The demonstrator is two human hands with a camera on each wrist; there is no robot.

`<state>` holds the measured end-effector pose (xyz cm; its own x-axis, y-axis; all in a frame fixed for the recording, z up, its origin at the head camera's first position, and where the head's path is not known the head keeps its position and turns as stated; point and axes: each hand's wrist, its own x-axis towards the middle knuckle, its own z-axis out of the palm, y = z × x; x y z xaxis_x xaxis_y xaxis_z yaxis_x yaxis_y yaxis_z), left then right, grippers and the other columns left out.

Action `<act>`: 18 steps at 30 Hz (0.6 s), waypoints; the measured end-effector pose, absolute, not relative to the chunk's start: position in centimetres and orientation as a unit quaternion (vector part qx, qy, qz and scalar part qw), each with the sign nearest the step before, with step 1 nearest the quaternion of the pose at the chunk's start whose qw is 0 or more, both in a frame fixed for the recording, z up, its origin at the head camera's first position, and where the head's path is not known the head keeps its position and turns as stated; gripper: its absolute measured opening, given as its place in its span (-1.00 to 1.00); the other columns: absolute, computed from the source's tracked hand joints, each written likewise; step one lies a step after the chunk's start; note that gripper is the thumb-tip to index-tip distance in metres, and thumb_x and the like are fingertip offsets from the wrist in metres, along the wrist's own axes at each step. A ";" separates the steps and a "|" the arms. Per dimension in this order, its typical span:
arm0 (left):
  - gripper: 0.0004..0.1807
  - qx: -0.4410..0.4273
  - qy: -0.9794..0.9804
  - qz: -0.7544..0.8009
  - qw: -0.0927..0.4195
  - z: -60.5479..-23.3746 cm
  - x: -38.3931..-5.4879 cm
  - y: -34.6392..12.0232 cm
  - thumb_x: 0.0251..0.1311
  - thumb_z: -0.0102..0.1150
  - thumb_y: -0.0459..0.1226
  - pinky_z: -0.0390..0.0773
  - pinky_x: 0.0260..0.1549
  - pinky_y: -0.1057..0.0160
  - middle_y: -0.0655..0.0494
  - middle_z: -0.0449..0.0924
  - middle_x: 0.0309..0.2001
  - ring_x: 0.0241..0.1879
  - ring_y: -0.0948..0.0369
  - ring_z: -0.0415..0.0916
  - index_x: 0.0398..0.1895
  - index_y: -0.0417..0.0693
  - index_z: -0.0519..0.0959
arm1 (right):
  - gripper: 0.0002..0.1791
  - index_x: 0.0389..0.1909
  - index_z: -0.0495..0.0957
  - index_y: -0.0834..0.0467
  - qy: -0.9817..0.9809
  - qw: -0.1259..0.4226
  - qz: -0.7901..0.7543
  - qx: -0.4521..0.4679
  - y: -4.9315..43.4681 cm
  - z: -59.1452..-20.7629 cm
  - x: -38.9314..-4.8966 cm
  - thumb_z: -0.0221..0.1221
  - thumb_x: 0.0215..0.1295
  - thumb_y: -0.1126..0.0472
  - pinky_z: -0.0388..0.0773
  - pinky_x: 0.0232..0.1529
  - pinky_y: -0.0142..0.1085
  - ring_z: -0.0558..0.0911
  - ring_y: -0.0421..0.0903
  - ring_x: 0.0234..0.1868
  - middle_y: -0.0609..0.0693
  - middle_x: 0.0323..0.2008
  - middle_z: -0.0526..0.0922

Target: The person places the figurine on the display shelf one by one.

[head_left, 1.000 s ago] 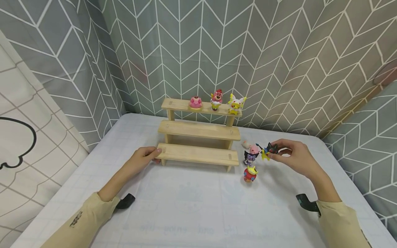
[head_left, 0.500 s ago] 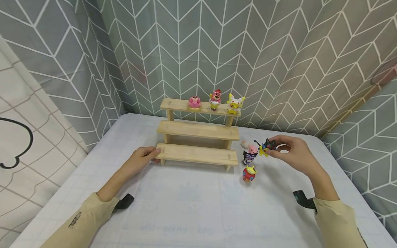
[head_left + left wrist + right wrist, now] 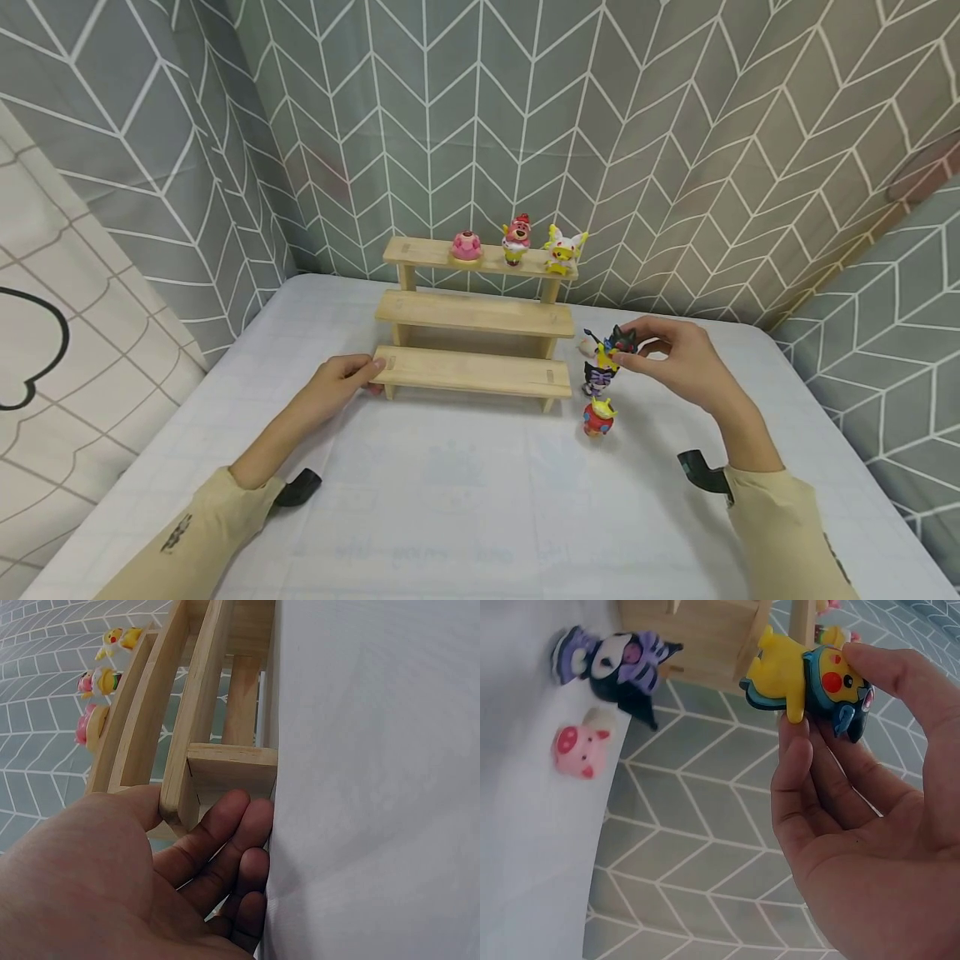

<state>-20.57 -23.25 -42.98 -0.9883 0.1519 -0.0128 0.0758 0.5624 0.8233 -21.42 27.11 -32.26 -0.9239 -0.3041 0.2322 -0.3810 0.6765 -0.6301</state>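
The yellow figure point(image 3: 799, 675) is pinched by fingertips of the right hand point(image 3: 678, 362), in the air beside the wooden shelf point(image 3: 472, 371). So slight a pinch could let it drop onto the purple figure point(image 3: 597, 379) below. The left hand point(image 3: 341, 383) rests, fingers relaxed, against the shelf's lowest step.

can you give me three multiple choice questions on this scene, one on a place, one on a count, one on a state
1. Where do the figures on the wooden shelf stand?
A top step
B middle step
C bottom step

2. How many figures are on the shelf?
A two
B three
C five

3. What is the right hand doing?
A lying flat on the table
B pinching the yellow and black figure
C gripping the shelf

Key: 1 A, all stand on the highest board; 2 B, three in a row; 3 B, fingertips hold it in the air.
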 end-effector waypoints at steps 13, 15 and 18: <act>-0.51 0.073 0.886 0.457 0.033 -42.9 -20.5 -23.3 0.61 0.03 0.06 0.43 0.05 0.12 0.04 0.77 -0.25 -0.11 0.14 0.54 -0.07 -0.18 0.72 | -0.65 0.05 0.69 0.15 -0.912 0.071 0.354 0.195 25.3 -31.5 -21.3 0.46 0.31 0.13 0.57 -0.19 -0.40 0.67 0.00 -0.16 0.03 -0.16 0.76; -0.50 0.072 0.887 0.456 0.033 -43.0 -20.5 -23.3 0.61 0.03 0.07 0.42 0.05 0.12 0.05 0.77 -0.25 -0.11 0.15 0.54 -0.09 -0.17 0.72 | -0.65 0.05 0.69 0.15 -0.911 0.072 0.357 0.196 25.0 -31.4 -21.3 0.46 0.31 0.12 0.58 -0.20 -0.36 0.66 -0.01 -0.17 0.03 -0.16 0.77; -0.50 0.072 0.886 0.456 0.033 -42.9 -20.5 -23.2 0.61 0.03 0.07 0.42 0.05 0.12 0.04 0.76 -0.25 -0.11 0.15 0.54 -0.10 -0.17 0.72 | -0.65 0.05 0.70 0.14 -0.911 0.075 0.356 0.195 24.6 -31.2 -21.3 0.46 0.31 0.11 0.58 -0.21 -0.33 0.66 -0.02 -0.18 0.04 -0.12 0.75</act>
<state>-20.47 -23.22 -42.93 -0.9875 0.1577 0.0071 0.0976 0.5739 0.8131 -21.29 24.56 -31.24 -0.9126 -0.3025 0.2751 -0.4089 0.6708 -0.6188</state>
